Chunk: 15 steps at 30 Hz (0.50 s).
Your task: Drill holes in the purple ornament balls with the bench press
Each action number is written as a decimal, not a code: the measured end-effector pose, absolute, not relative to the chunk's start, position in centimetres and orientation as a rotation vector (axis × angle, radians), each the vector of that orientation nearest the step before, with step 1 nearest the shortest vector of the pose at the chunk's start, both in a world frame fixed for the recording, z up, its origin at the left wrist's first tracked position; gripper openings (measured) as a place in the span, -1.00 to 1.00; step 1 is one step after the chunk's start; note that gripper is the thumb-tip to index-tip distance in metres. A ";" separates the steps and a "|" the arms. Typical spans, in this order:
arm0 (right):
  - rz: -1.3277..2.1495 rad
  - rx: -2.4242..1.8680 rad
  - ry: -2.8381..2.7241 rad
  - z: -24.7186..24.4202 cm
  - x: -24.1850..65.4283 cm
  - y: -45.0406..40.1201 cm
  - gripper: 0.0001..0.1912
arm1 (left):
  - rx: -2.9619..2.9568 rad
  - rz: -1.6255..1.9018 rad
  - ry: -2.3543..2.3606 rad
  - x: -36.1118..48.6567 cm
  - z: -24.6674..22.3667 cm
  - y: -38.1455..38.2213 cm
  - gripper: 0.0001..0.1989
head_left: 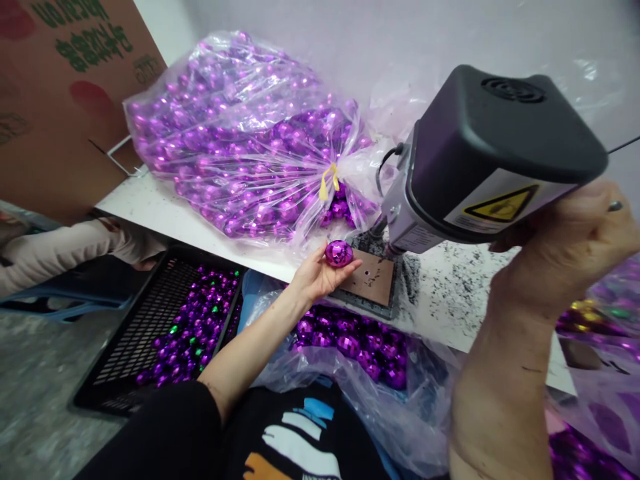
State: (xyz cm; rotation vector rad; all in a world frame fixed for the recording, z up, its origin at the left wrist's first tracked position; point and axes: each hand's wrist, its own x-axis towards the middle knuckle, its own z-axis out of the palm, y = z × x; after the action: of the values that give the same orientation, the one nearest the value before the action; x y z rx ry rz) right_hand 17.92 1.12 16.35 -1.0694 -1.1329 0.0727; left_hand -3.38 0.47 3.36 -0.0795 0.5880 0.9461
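A shiny purple faceted ball (339, 253) rests between the thumb and fingers of my left hand (320, 273), which is turned palm up. That hand is at the edge of a brown base plate (371, 279) with a small dark hole in it. Above the plate leans a bench machine with a black motor housing (500, 147) and a yellow warning label. My right hand (565, 240) is closed at the right side of the housing; its fingertips and what they grip are hidden behind the machine. A ring shows on one finger.
A tied clear bag of purple balls (240, 147) lies on the white table (445, 293), which is strewn with dark shavings. More faceted balls (357, 343) sit in plastic below the edge. At left are a black crate (127, 340), a cardboard box (65, 100) and another person's sleeve (65, 253).
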 end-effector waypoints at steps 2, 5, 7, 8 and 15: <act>0.066 -1.062 -1.136 16.4 17.9 1.1 -0.39 | -0.106 0.948 0.610 -3.3 3.3 0.5 -0.45; 0.051 -1.075 -1.146 16.4 17.8 1.0 -0.35 | -0.155 0.925 0.623 -3.3 3.1 0.4 -0.45; 0.047 -1.085 -1.150 16.4 17.9 1.0 -0.35 | -0.185 0.887 0.617 -3.4 3.0 0.5 -0.41; 0.048 -1.090 -1.151 16.4 17.9 1.0 -0.36 | -0.198 0.867 0.606 -3.5 2.9 0.5 -0.39; 0.061 -1.070 -1.112 16.4 17.7 1.1 -0.39 | -0.191 0.829 0.518 -3.7 2.9 0.2 -0.30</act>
State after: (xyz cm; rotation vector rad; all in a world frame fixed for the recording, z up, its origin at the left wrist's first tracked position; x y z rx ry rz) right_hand 17.65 1.06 16.39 -1.0700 -1.1121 0.0607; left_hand -3.73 0.24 2.93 -0.1909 0.5177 0.8295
